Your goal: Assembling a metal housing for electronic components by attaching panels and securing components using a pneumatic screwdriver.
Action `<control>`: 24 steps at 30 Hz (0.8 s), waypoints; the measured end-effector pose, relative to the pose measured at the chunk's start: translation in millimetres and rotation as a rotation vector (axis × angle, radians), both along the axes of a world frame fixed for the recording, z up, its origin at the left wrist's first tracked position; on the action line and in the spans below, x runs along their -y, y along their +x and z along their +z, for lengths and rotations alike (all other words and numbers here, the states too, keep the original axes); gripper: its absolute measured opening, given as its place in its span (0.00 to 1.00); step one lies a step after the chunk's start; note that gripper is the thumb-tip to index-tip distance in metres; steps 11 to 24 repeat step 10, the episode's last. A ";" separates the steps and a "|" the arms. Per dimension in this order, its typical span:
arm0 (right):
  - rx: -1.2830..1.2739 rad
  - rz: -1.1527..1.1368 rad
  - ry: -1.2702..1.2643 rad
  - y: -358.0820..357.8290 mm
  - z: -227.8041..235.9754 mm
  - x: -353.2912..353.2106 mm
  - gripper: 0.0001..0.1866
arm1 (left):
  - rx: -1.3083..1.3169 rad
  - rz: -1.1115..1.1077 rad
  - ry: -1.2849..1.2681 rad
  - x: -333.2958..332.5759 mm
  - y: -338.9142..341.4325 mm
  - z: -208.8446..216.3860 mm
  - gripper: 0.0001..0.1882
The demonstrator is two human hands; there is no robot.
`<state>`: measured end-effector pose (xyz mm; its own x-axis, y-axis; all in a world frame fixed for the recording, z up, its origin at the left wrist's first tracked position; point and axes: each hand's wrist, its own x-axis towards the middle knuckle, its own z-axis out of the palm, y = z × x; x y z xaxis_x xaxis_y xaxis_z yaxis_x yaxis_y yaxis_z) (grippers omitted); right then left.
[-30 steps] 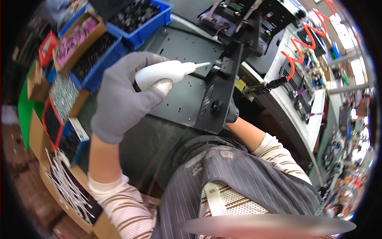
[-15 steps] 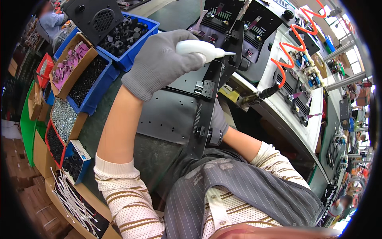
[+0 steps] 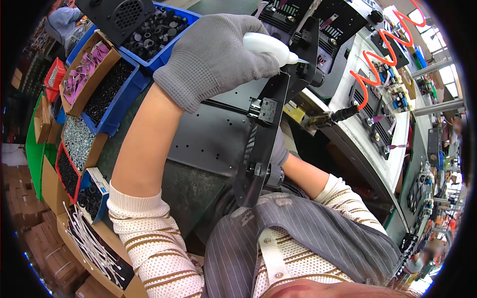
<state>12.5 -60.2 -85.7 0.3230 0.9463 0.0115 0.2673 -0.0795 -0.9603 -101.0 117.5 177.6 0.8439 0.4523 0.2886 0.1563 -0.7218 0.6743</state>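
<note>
My left hand (image 3: pixel 213 59), in a grey glove, is wrapped around a white squeeze bottle (image 3: pixel 268 46). The bottle's narrow nozzle points right, over the upper part of a black metal chassis (image 3: pixel 201 141) that has a flat, hole-dotted panel and an upright side wall. A dark switch-like block (image 3: pixel 264 109) is set in that wall, and a round black foot or knob (image 3: pixel 275 176) sticks out lower down. Behind the wall is my right hand (image 3: pixel 280 149), also gloved; its fingers are hidden by the metal.
At left are blue bins (image 3: pixel 112 107) of small black parts, a cardboard box (image 3: pixel 94 72) of purple ribbon cables, silver screws (image 3: pixel 78 141) and white cables (image 3: pixel 92 243). More black chassis (image 3: pixel 343 22) stand beyond. A coiled orange air hose (image 3: pixel 370 62) hangs over the white conveyor (image 3: pixel 382 164) at right.
My left hand and the bottle appear further right and slightly higher, the nozzle still over the wall's upper end. The view has shifted a little; the right hand stays behind the wall.
</note>
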 end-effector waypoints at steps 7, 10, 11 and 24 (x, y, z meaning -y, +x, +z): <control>-0.079 -0.003 -0.083 1.4 -1.5 3.0 0.15 | -0.052 -0.036 -0.019 -3.5 -5.7 1.9 0.23; -0.056 0.030 -0.114 3.6 -8.5 0.8 0.15 | -0.022 0.029 -0.069 -2.5 -3.8 -0.1 0.23; -0.056 0.030 -0.114 3.6 -8.5 0.8 0.15 | -0.022 0.029 -0.069 -2.5 -3.8 -0.1 0.23; -0.056 0.030 -0.114 3.6 -8.5 0.8 0.15 | -0.022 0.029 -0.069 -2.5 -3.8 -0.1 0.23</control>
